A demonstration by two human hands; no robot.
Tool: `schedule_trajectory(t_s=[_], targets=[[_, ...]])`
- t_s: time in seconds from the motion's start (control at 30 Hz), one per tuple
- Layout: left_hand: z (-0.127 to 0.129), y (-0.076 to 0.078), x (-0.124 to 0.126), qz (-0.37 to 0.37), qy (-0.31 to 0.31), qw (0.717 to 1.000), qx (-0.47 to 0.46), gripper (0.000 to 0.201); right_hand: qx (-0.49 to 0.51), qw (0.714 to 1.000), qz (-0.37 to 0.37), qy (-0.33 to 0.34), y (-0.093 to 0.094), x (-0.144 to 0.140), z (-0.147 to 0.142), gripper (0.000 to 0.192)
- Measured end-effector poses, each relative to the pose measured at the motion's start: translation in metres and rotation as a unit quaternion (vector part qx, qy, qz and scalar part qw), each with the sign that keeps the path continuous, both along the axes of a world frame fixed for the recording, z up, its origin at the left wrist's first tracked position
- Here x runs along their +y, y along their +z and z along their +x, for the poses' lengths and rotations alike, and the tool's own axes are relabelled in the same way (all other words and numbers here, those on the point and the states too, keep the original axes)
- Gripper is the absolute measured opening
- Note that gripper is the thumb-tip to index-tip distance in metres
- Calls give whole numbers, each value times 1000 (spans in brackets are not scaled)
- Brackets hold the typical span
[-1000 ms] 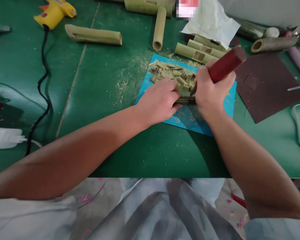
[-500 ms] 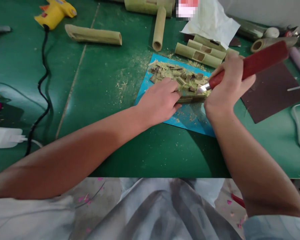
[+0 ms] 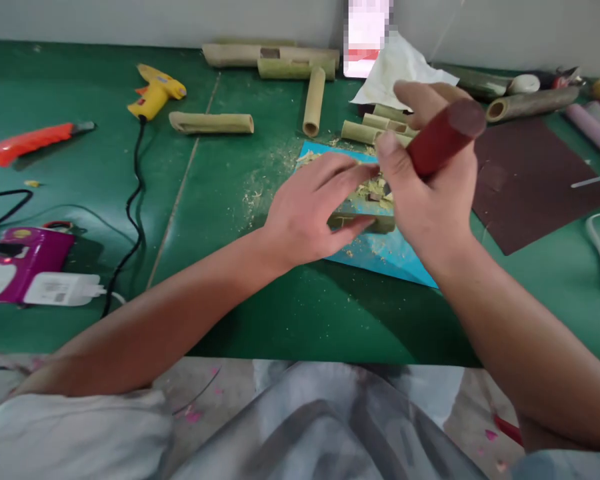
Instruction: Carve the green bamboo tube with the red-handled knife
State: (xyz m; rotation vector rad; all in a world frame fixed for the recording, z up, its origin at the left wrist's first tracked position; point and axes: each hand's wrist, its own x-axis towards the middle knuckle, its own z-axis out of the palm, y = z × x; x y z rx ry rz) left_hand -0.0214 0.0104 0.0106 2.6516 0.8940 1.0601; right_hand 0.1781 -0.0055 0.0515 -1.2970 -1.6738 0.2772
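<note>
With our left hand (image 3: 307,217) pinching the bamboo piece (image 3: 365,219) on the blue mat (image 3: 380,257) and our right hand (image 3: 433,200) fisted round the knife handle (image 3: 443,137), we should cut away from the fingers.

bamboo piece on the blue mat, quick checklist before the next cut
1. Left hand pinning the bamboo piece: ok.
2. Right hand firm on the red-handled knife: ok.
3. Blade position against left fingers: cannot tell, hidden by the hands.
4. Piece over the blue mat: ok.
5. Mat free of debris: not ok, bamboo chips piled at its far edge.
6. Glue gun cord away from the work: ok.
</note>
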Motion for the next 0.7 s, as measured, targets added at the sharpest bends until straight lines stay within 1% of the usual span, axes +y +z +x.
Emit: schedule_trajectory(t_s=[0.03, 0.1, 0.17, 0.23, 0.33, 0.4, 0.47, 0.53, 0.6, 0.63, 0.67, 0.7], targets=[[3, 6, -3, -16, -3, 1000, -25, 42, -2, 1000, 2, -5, 5, -3, -2, 41], [9, 14, -7, -50, -7, 996, -79, 40, -27, 999, 14, 18, 12, -8, -7, 44], [16, 20, -11, -86, -3, 988, -129, 39, -72, 997, -7, 26, 13, -9, -9, 47], [22, 24, -12, -115, 9, 979, -171, 38, -80, 996, -23, 29, 9, -8, -8, 51], [30, 24, -7, -127, 10, 972, -195, 35, -70, 996, -30, 53, 3, -7, -4, 62], [35, 22, 0, -117, -12, 974, -194, 34, -75, 994, -23, 72, 2, -9, 0, 68], [37, 18, 9, -102, -26, 969, -221, 36, -73, 993, -7, 88, 5, -13, 8, 72], [36, 14, 19, -104, -14, 957, -270, 38, -58, 994, 16, 94, 5, -16, 20, 66], [31, 11, 27, -130, -5, 941, -312, 41, -38, 996, 44, 71, 0, -16, 34, 52], [29, 9, 30, -152, -8, 932, -327, 41, -47, 995, 56, 67, -5, -15, 40, 45], [26, 8, 32, -179, -15, 923, -341, 41, -86, 993, 40, 77, -11, -14, 46, 37], [23, 6, 33, -203, -21, 911, -358, 40, -122, 989, 10, 78, -19, -12, 50, 31]])
